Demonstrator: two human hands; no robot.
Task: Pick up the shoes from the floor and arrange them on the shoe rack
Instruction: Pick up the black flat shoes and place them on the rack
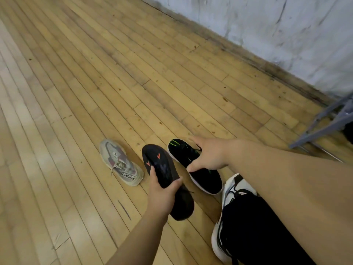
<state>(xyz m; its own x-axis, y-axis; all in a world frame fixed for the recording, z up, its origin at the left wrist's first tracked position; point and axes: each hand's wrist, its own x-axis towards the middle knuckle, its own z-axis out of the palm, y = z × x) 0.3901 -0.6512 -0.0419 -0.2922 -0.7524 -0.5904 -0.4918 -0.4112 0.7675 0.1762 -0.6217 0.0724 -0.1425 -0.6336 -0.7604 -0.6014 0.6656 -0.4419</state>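
Presently, the left hand grips a dark shoe around its middle, fingers curled over one edge and the thumb pressed on the other. This shoe is held clear of the wooden floor, turned so its sole faces up; orange marks show on the sole. Its toe points away from the person and its heel hangs below the wrist. The right hand is clasped over the middle of a black shoe with a white sole edge and a green mark at the toe. The thumb lies on the near side and the other fingers reach over the far side at the lacing. Whether this shoe rests on the floor or is just raised cannot be told. It lies just beside the dark shoe, to its right. A grey and pink shoe sits upright on the floor just to the left of the dark shoe, touched by neither hand. At lower right, the person's own foot in a white and black sneaker stands under a black trouser leg, near the heel of the black shoe. A grey metal frame stands at the right edge, close to a scuffed white wall.
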